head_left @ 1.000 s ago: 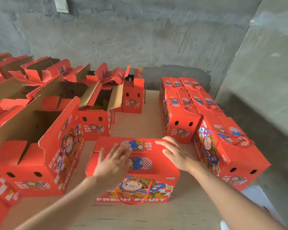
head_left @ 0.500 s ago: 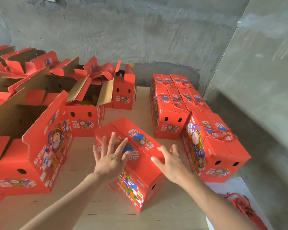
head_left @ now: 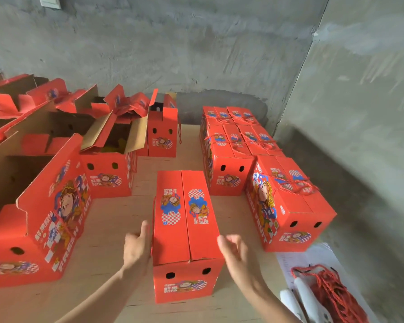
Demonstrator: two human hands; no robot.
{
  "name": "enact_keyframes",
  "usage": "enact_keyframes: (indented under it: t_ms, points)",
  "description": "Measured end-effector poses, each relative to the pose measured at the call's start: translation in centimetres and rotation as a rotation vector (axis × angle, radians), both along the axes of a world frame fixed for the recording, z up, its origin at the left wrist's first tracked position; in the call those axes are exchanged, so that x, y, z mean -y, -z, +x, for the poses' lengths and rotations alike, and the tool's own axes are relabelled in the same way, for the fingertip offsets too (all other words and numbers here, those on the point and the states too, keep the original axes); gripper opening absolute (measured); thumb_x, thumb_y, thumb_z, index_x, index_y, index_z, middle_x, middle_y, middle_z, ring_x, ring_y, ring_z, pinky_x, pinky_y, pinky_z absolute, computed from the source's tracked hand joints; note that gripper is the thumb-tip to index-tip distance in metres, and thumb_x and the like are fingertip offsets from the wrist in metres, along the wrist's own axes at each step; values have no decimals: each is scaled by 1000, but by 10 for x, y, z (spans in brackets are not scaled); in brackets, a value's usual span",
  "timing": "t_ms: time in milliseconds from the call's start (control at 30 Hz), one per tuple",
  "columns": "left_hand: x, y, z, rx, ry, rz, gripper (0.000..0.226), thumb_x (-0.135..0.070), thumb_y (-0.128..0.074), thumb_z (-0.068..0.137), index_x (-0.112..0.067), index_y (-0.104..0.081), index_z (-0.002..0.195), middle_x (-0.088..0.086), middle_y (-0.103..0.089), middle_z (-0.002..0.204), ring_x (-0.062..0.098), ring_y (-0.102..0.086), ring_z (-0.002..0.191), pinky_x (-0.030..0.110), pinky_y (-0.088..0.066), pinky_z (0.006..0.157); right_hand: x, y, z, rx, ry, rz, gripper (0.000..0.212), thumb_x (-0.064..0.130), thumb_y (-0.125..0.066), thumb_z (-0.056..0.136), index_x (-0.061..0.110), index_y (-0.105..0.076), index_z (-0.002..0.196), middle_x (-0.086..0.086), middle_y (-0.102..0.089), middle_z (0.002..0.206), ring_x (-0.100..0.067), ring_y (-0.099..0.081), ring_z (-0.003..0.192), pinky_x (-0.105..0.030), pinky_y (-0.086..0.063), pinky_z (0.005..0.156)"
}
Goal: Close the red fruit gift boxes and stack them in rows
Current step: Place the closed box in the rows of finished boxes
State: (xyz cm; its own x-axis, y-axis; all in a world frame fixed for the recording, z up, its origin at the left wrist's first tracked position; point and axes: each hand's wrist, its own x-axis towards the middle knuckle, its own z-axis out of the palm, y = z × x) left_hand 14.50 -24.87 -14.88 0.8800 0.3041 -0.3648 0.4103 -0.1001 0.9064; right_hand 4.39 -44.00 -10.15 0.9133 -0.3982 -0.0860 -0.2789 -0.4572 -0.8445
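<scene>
A closed red fruit gift box (head_left: 184, 220) stands on the plywood table (head_left: 112, 217), its short end with two holes facing me. My left hand (head_left: 137, 247) lies flat against its left side, fingers straight. My right hand (head_left: 234, 249) is at its right side with loosely bent fingers; I cannot tell whether it touches. To the right stands a single closed box (head_left: 289, 203) with a rope handle. Behind that one, several closed boxes (head_left: 231, 145) sit packed in rows.
Several open boxes (head_left: 44, 183) with raised flaps crowd the left and back left of the table. A bundle of red rope handles (head_left: 329, 292) lies on white paper at the lower right. Grey concrete walls (head_left: 219, 43) close off the back and right.
The box between my hands has turned from lying sideways to pointing away from me, its short end now toward me. My hands went from its top to its two long sides.
</scene>
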Motion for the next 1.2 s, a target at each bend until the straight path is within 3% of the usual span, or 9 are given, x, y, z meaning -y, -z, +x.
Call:
enact_keyframes:
  t_ms: [133, 267, 367, 533, 667, 800, 967, 1067, 1200]
  points:
    - [7, 1, -16, -384, -27, -478, 48, -51, -41, 95, -11, -54, 72, 10, -57, 63, 24, -51, 54, 26, -41, 53, 4, 23, 22, -377, 35, 457, 61, 60, -32, 93, 14, -62, 118, 3, -67, 97, -14, -61, 92, -34, -48, 87]
    - [7, -9, -4, -437, 65, -628, 43, -50, -45, 95, -12, -62, 86, 12, -67, 82, 28, -64, 77, 40, -56, 71, -2, 15, 56, -305, 11, 742, 57, 54, -41, 94, 20, -44, 140, -7, -49, 141, -24, -45, 129, -44, -30, 112]
    - [9, -20, 7, -297, -32, -519, 25, -21, -58, 92, -10, -57, 70, 5, -54, 62, 19, -50, 53, 30, -48, 57, -7, -9, 78, -35, 48, 666, 42, 18, -53, 95, 5, -46, 134, -16, -47, 140, -28, -45, 128, -38, -32, 110]
    - [12, -31, 18, -241, -65, -493, 23, -6, -57, 90, -3, -57, 68, 9, -53, 61, 21, -47, 53, 32, -44, 57, -13, -36, 99, -1, 78, 459, 31, 11, -57, 92, -12, -57, 113, -28, -57, 124, -35, -51, 121, -41, -38, 101]
    - [16, -37, 28, -150, -130, -325, 26, -9, -45, 95, -2, -51, 70, 9, -48, 63, 23, -47, 59, 32, -41, 63, -18, -64, 102, 108, -30, 422, 17, 12, -54, 94, -1, -65, 97, -20, -67, 108, -30, -60, 109, -37, -45, 90]
    - [15, -65, 32, 180, -56, -176, 35, 3, -33, 86, -12, -41, 56, 5, -42, 53, 17, -35, 50, 26, -29, 53, -22, -103, 105, 244, -282, 436, 22, 6, -44, 98, 10, -64, 88, -4, -71, 70, -17, -69, 68, -26, -53, 69]
    - [18, -154, 35, 585, 194, -190, 30, 6, -33, 95, -14, -55, 91, 4, -66, 73, 7, -56, 54, 18, -45, 50, -31, -117, 106, 138, -445, 356, 24, 2, -44, 96, 10, -65, 88, -8, -71, 82, -19, -67, 73, -25, -52, 73]
    - [19, -175, 35, 698, 458, 107, 30, 7, -39, 90, -14, -55, 103, 7, -71, 87, 3, -66, 68, 15, -52, 61, -41, -119, 108, 74, -456, 436, 21, -4, -48, 91, 1, -67, 97, -11, -70, 82, -19, -68, 74, -29, -52, 83]
    - [5, -158, 34, 807, 409, 483, 14, -14, -61, 87, -17, -64, 100, -8, -65, 85, 6, -61, 76, 11, -44, 63, -51, -126, 109, -57, -452, 586, 20, 9, -50, 93, 9, -65, 80, 0, -59, 51, -16, -60, 52, -25, -49, 59]
